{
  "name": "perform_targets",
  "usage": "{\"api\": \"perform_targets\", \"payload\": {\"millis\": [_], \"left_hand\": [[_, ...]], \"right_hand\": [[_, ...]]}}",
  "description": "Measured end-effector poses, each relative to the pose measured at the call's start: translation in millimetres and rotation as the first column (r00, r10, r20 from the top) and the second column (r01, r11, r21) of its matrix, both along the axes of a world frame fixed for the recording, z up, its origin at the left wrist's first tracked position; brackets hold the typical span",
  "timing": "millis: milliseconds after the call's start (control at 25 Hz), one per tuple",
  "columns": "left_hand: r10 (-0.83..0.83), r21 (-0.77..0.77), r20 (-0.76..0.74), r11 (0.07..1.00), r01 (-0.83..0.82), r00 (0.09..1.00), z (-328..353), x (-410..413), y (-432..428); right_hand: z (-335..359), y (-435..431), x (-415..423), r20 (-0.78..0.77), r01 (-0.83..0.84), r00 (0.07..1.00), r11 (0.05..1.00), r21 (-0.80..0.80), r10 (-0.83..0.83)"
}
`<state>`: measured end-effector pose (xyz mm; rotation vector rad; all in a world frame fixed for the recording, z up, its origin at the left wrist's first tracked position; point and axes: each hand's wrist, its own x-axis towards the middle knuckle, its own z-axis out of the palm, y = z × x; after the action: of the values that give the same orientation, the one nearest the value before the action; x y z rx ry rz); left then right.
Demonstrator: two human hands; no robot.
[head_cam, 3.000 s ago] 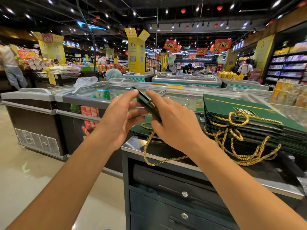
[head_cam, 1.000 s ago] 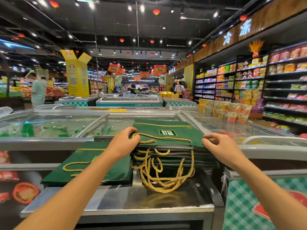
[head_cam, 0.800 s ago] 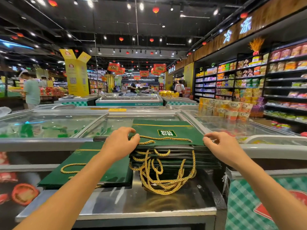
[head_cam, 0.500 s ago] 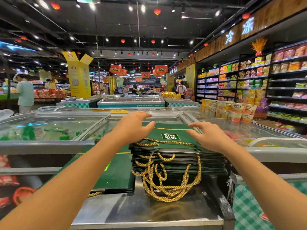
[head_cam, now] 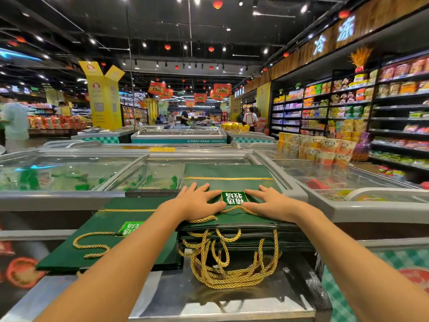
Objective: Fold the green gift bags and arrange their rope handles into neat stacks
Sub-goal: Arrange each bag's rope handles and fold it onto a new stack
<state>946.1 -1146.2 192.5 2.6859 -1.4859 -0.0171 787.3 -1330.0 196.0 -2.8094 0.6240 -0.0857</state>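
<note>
A tall stack of folded green gift bags (head_cam: 228, 180) lies on a steel counter (head_cam: 176, 296), its far end on a freezer lid. My left hand (head_cam: 197, 202) and my right hand (head_cam: 270, 202) press flat on the top bag, fingers spread, either side of its label. Gold rope handles (head_cam: 232, 263) hang in a bundle off the stack's near edge onto the counter. To the left lies a lower pile of green bags (head_cam: 102, 242) with one gold handle looped on top; my left forearm crosses its right part.
Glass-lidded chest freezers (head_cam: 69, 175) stretch behind and to both sides. Yellow snack packs (head_cam: 318, 148) stand on the right freezer. Shelves of goods (head_cam: 371, 117) line the right wall. People stand far back and at the far left.
I set a folded bag down at the left, then turned to the tall stack. Both hands moved from gripping its near corners to pressing flat on top of it.
</note>
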Motion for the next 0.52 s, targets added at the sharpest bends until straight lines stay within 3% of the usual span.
{"api": "perform_targets", "payload": {"millis": [520], "left_hand": [[0.000, -0.083, -0.019, 0.997, -0.002, 1.000, -21, 3, -1]], "right_hand": [[-18, -3, 7, -0.005, 0.021, 1.000, 0.999, -0.026, -0.022]]}}
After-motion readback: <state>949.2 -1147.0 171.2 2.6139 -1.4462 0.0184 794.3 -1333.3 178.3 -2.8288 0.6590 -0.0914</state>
